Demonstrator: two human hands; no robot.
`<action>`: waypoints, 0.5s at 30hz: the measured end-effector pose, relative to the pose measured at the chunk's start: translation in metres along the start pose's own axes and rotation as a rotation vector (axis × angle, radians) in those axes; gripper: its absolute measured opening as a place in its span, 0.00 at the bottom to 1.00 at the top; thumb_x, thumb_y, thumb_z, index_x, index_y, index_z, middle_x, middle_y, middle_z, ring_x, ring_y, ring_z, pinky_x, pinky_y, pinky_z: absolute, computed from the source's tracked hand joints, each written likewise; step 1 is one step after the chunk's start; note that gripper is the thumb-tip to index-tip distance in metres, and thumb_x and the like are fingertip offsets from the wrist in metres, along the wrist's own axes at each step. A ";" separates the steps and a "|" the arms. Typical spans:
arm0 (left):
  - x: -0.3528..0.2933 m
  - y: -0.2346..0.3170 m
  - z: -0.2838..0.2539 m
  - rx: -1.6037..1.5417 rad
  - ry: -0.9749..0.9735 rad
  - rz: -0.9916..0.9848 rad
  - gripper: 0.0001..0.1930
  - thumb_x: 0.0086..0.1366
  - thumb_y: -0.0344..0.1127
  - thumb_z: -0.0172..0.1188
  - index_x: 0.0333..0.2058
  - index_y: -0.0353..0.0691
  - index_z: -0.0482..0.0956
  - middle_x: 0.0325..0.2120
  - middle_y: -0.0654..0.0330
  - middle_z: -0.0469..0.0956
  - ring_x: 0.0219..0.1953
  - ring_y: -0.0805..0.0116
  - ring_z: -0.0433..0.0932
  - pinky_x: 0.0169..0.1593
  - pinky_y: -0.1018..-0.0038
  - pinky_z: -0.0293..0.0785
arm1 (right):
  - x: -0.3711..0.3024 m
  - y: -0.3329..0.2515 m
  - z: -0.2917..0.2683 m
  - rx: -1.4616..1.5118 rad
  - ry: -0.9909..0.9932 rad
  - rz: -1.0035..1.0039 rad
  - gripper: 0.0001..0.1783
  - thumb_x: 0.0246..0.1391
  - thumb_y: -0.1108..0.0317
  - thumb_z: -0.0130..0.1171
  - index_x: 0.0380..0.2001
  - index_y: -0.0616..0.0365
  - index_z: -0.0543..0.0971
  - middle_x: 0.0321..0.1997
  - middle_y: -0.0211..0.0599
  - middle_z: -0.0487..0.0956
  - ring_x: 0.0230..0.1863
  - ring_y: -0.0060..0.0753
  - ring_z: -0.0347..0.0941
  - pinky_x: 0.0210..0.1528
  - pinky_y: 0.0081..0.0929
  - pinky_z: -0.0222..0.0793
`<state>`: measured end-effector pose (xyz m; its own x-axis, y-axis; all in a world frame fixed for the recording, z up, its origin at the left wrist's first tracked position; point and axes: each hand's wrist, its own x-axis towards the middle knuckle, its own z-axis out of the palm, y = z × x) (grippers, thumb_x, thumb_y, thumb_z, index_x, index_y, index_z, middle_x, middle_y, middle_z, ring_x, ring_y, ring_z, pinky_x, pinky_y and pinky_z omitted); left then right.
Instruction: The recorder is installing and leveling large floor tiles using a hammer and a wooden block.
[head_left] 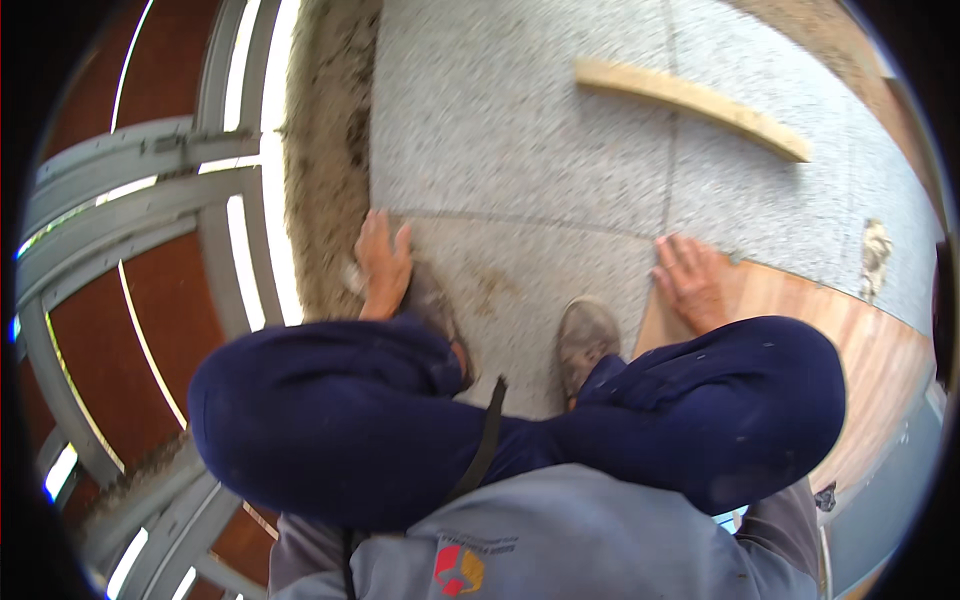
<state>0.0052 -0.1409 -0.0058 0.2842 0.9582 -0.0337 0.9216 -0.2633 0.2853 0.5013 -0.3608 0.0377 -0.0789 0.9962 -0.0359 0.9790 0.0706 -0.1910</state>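
I am squatting with both shoes on a speckled grey floor tile (520, 270). My left hand (382, 262) rests at the tile's left edge, beside the strip of rough mortar, fingers stretched out and thumb apart. My right hand (692, 280) lies at the tile's right corner, over the edge of a wood-patterned board (790, 310). Its fingers are extended, and nothing shows in either hand. Ahead of both hands, a straight wooden batten (690, 105) lies across the joint between two larger-looking grey tiles (500, 110).
Rough mortar (330, 180) runs along the left side of the tiles. Beyond it stands a grey metal railing (150, 230) with brown panels. A pale lump (875, 258) sits on the tiles at the right. Bare brown ground (820, 30) borders the far right.
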 end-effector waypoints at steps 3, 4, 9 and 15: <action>-0.005 -0.002 -0.009 0.061 -0.044 -0.045 0.31 0.75 0.50 0.53 0.65 0.29 0.69 0.67 0.35 0.65 0.70 0.37 0.62 0.70 0.48 0.55 | 0.005 -0.002 -0.004 -0.007 0.011 -0.015 0.31 0.60 0.60 0.67 0.64 0.55 0.74 0.64 0.43 0.73 0.65 0.49 0.66 0.64 0.51 0.62; -0.003 0.003 -0.010 0.064 -0.066 -0.061 0.31 0.75 0.50 0.53 0.65 0.29 0.69 0.68 0.37 0.64 0.71 0.38 0.60 0.71 0.47 0.53 | 0.005 -0.002 -0.007 0.034 -0.004 -0.026 0.30 0.60 0.60 0.66 0.63 0.55 0.74 0.63 0.43 0.73 0.64 0.49 0.67 0.65 0.51 0.61; 0.014 0.018 -0.016 0.021 -0.110 -0.118 0.33 0.76 0.53 0.52 0.68 0.32 0.65 0.71 0.41 0.61 0.74 0.41 0.55 0.74 0.46 0.48 | 0.009 -0.001 -0.020 0.034 0.018 -0.059 0.27 0.60 0.58 0.66 0.60 0.55 0.76 0.58 0.40 0.75 0.62 0.43 0.68 0.64 0.49 0.62; 0.025 0.024 -0.018 0.020 -0.157 -0.174 0.36 0.74 0.54 0.56 0.69 0.33 0.63 0.72 0.42 0.59 0.74 0.43 0.55 0.75 0.47 0.47 | 0.014 0.007 -0.015 0.066 0.035 -0.086 0.25 0.60 0.57 0.66 0.57 0.56 0.77 0.56 0.40 0.75 0.62 0.43 0.68 0.65 0.48 0.62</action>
<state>0.0295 -0.1215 0.0179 0.1566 0.9606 -0.2298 0.9649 -0.0991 0.2433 0.5094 -0.3452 0.0509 -0.1540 0.9879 0.0170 0.9545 0.1532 -0.2560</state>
